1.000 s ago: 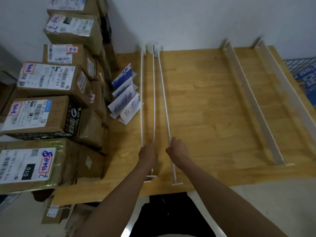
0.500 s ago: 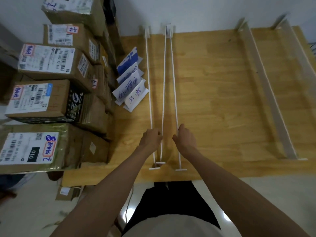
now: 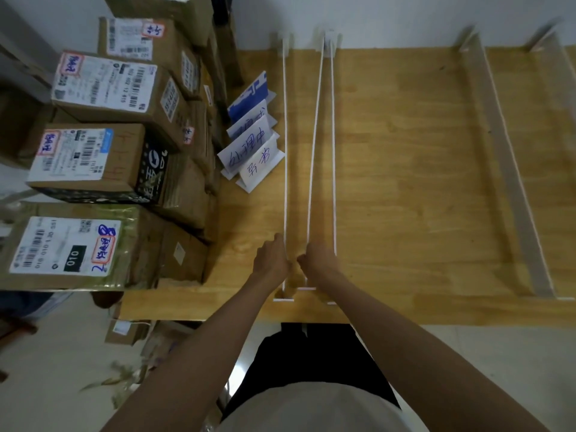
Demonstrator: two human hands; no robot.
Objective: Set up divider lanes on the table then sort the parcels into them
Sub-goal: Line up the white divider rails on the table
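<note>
Three clear dividers with white top edges stand close together on the wooden table (image 3: 405, 182), running from the wall to the near edge. My left hand (image 3: 272, 260) grips the left divider (image 3: 284, 135) near its front end. My right hand (image 3: 319, 260) holds the near ends of the middle divider (image 3: 315, 135) and the right divider (image 3: 333, 135); which one it grips I cannot tell. Cardboard parcels (image 3: 103, 88) with shipping labels are stacked at the table's left end.
Several folded paper label cards (image 3: 252, 151) with handwriting stand between the parcels and the dividers. Two more dividers, one (image 3: 505, 169) and another (image 3: 561, 63), stand at the far right. Small boxes (image 3: 124, 330) lie on the floor under the table's left end.
Both hands have drawn closer together near the dividers' front ends. The middle divider now slants, with its near end pulled left, away from the right divider.
</note>
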